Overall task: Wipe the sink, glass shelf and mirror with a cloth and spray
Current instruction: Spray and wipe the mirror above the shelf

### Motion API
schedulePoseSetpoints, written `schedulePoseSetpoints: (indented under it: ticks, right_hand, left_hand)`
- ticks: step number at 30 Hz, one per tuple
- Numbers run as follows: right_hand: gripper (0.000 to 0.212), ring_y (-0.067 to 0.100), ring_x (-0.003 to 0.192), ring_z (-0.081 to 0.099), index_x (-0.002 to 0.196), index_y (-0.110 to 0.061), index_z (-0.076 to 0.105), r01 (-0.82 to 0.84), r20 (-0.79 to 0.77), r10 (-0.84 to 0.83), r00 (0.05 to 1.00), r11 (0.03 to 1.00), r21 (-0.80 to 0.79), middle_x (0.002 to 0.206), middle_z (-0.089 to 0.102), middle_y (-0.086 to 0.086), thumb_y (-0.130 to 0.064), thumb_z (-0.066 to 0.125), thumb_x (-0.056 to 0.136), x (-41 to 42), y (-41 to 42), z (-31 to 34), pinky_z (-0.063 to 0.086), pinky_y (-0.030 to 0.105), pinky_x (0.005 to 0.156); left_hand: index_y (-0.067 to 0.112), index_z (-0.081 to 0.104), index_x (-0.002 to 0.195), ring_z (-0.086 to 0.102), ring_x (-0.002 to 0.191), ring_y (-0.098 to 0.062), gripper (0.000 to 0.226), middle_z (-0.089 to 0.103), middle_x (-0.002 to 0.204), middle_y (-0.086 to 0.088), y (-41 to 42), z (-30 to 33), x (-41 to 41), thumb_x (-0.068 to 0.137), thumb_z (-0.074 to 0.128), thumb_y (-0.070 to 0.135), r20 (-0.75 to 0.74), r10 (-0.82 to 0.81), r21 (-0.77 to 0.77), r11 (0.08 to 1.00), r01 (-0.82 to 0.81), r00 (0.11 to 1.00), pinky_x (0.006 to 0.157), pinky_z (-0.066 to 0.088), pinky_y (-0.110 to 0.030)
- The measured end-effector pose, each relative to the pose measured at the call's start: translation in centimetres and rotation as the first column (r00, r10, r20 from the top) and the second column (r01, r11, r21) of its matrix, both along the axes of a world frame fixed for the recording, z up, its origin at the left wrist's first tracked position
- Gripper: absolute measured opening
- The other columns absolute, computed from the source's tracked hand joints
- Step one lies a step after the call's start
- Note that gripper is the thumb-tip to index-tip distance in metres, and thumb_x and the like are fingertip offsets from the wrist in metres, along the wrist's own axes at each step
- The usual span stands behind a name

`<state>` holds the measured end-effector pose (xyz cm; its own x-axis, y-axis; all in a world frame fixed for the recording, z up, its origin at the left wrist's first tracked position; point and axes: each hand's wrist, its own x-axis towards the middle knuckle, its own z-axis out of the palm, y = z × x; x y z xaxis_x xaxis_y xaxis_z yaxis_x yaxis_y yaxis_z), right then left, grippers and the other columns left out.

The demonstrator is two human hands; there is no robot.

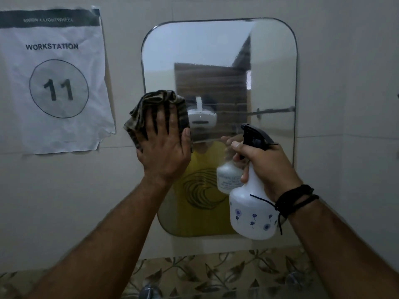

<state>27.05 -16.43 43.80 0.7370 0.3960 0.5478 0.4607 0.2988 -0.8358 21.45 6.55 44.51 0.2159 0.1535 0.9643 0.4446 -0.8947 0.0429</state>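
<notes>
Two hands are raised before one mirror (269, 67), a tall pane with rounded corners fixed to a pale tiled wall (345, 83). The left hand (164, 147) lies flat with its fingers spread, pressing one crumpled dark striped cloth (151, 104) against the mirror's left edge, so that the cloth overlaps both the glass and the wall tile beside it. The right hand (267, 167) is wrapped around the neck of one white spray bottle (252, 214), with the forefinger reaching round the front of the black trigger head (257, 134); the bottle hangs just in front of the mirror's lower right part, and its nozzle points left. Small blue flower prints dot the bottle's body. The two hands are apart, each occupied with its own thing. Several dark cord bracelets (295, 201) circle the right wrist, with one loose end trailing down. The mirror shows a reflection of a yellow shirt, the bottle and a white head-worn device, and the upper glass looks hazy or streaked. To the left of the mirror one wrinkled paper sign (54, 78) is stuck to the wall, reading WORKSTATION with the number 11 in a circle. Along the bottom runs one band of leaf-patterned tile (207, 275), with two metal fittings (149, 292) partly visible at the frame's lower edge. Neither sink nor glass shelf can be seen here.
</notes>
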Motion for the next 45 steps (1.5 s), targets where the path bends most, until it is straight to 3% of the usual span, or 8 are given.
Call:
schedulePoseSetpoints:
  ticks: [7, 13, 17, 24, 28, 36, 40, 45]
  right_hand:
    - [0.013, 0.022, 0.047, 0.055, 0.101, -0.012, 0.079, 0.014, -0.02, -0.014, 1.0, 1.0, -0.011, 0.102, 0.072, 0.03, -0.02, 0.069, 0.097, 0.1, -0.5, -0.5, 0.05, 0.034, 0.053]
    - [0.011, 0.028, 0.058, 0.057, 0.098, -0.015, 0.08, 0.042, -0.025, -0.042, 0.999, 0.999, -0.025, 0.085, 0.07, 0.017, -0.021, 0.071, 0.096, 1.8, -3.1, -0.6, 0.05, 0.034, 0.051]
    - [0.011, 0.024, 0.05, 0.055, 0.093, -0.01, 0.079, 0.091, -0.042, -0.091, 0.995, 0.996, -0.008, 0.083, 0.069, 0.017, -0.019, 0.072, 0.095, 2.8, -5.4, -0.5, 0.049, 0.033, 0.048]
    - [0.02, 0.024, 0.04, 0.052, 0.078, -0.009, 0.073, 0.136, -0.04, -0.136, 0.99, 0.991, -0.008, 0.075, 0.07, 0.012, -0.021, 0.074, 0.094, 3.7, -9.3, -0.6, 0.048, 0.03, 0.045]
    - [0.023, 0.02, 0.038, 0.052, 0.08, -0.004, 0.072, 0.167, -0.032, -0.167, 0.985, 0.986, -0.009, 0.07, 0.07, 0.006, -0.022, 0.073, 0.094, 4.0, -11.4, -0.9, 0.048, 0.026, 0.043]
    - [0.027, 0.025, 0.041, 0.053, 0.075, -0.004, 0.067, 0.182, -0.006, -0.183, 0.983, 0.982, -0.041, 0.08, 0.068, 0.025, -0.023, 0.074, 0.093, 4.0, -13.0, -2.1, 0.05, 0.037, 0.06]
    - [0.025, 0.024, 0.041, 0.052, 0.072, -0.012, 0.068, 0.15, -0.026, -0.153, 0.988, 0.986, -0.078, 0.071, 0.066, 0.012, -0.02, 0.072, 0.094, 3.4, -12.1, -2.7, 0.049, 0.03, 0.045]
    - [0.024, 0.023, 0.039, 0.051, 0.072, -0.011, 0.069, 0.122, -0.044, -0.125, 0.991, 0.99, -0.075, 0.072, 0.068, 0.01, -0.02, 0.073, 0.095, 2.5, -10.5, -3.2, 0.048, 0.027, 0.042]
  left_hand:
    - [0.019, 0.008, 0.163, 0.01, 0.154, -0.034, 0.07, 0.012, 0.169, -0.01, -1.3, -1.0, 0.7, 0.103, 0.021, 0.052, -0.013, 0.01, -0.043, 0.999, -0.011, 1.0, 0.119, 0.006, -0.062]
    - [0.022, 0.002, 0.163, 0.006, 0.155, -0.034, 0.073, 0.006, 0.17, -0.008, -5.2, -1.8, 3.2, 0.101, 0.015, 0.058, -0.062, -0.036, -0.086, 0.996, 0.03, 0.997, 0.117, 0.014, -0.067]
    - [0.024, 0.002, 0.163, 0.005, 0.156, -0.034, 0.072, 0.006, 0.17, -0.007, -8.9, -2.1, 6.0, 0.101, 0.017, 0.058, -0.094, -0.106, -0.075, 0.992, 0.099, 0.99, 0.116, 0.015, -0.068]
    - [0.017, 0.016, 0.162, 0.008, 0.155, -0.031, 0.069, 0.017, 0.168, -0.008, -13.7, -1.7, 10.0, 0.103, 0.03, 0.05, -0.091, -0.15, 0.048, 0.987, 0.154, 0.985, 0.119, 0.005, -0.066]
    - [0.018, 0.009, 0.162, 0.004, 0.156, -0.031, 0.069, 0.009, 0.17, -0.006, -17.1, -1.6, 12.5, 0.104, 0.028, 0.049, -0.16, -0.195, 0.049, 0.978, 0.205, 0.968, 0.119, -0.003, -0.065]
    - [0.017, 0.014, 0.162, 0.007, 0.155, -0.031, 0.068, 0.012, 0.17, -0.008, -18.7, -2.5, 13.4, 0.103, 0.027, 0.048, -0.262, -0.146, 0.145, 0.971, 0.188, 0.954, 0.119, -0.009, -0.062]
    - [0.02, 0.02, 0.162, 0.015, 0.155, -0.03, 0.068, 0.018, 0.169, -0.006, -17.5, -4.5, 12.5, 0.102, 0.033, 0.049, -0.31, -0.119, 0.232, 0.953, 0.196, 0.943, 0.12, 0.006, -0.064]
    - [0.023, 0.024, 0.161, 0.017, 0.155, -0.028, 0.067, 0.021, 0.168, -0.004, -15.4, -5.5, 10.6, 0.101, 0.035, 0.051, -0.314, -0.106, 0.263, 0.945, 0.193, 0.944, 0.119, 0.012, -0.062]
